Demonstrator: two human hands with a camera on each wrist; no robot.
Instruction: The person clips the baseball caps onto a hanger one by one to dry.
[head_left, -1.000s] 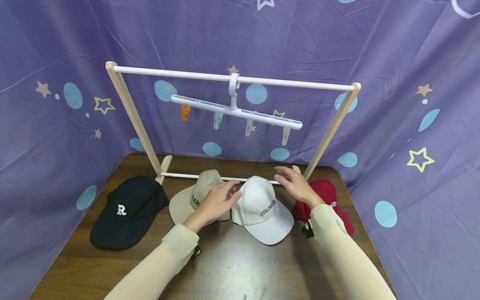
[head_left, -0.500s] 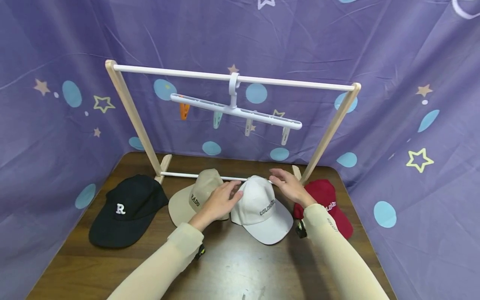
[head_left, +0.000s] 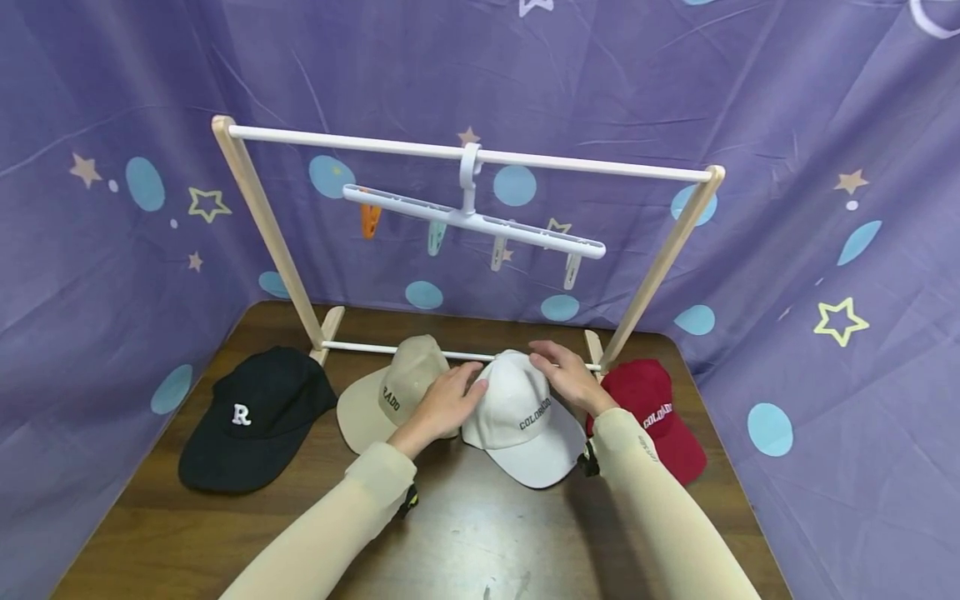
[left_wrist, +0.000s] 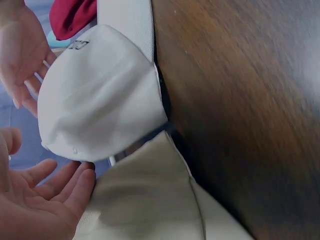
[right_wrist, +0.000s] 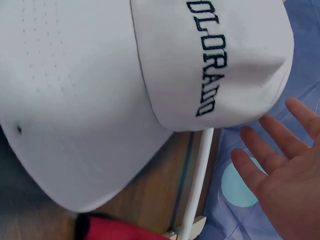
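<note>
A white baseball cap (head_left: pixel 517 408) lettered COLORADO lies on the wooden table, its brim toward me. My left hand (head_left: pixel 446 400) is at the cap's left side, fingers relaxed, over the edge of a beige cap (head_left: pixel 408 375). In the left wrist view, the fingertips of that left hand (left_wrist: pixel 50 200) come right up to the white crown. On the other side, my right hand (head_left: pixel 566 375) reaches toward the crown from the right. The right wrist view shows this right hand (right_wrist: pixel 287 160) with spread fingers beside the crown, its palm bare.
A black cap (head_left: pixel 262 417) with an R lies far left, a red cap (head_left: pixel 652 408) at right. Behind the caps stands a wooden rack (head_left: pixel 663 267) with white rods. From its top rod hangs a white hanger (head_left: pixel 480 222) with an orange clip (head_left: pixel 370 221) and several others.
My right hand has moved left and closer to the white cap, uncovering more of the red cap. My left hand has shifted slightly right. The caps have stayed in place.
</note>
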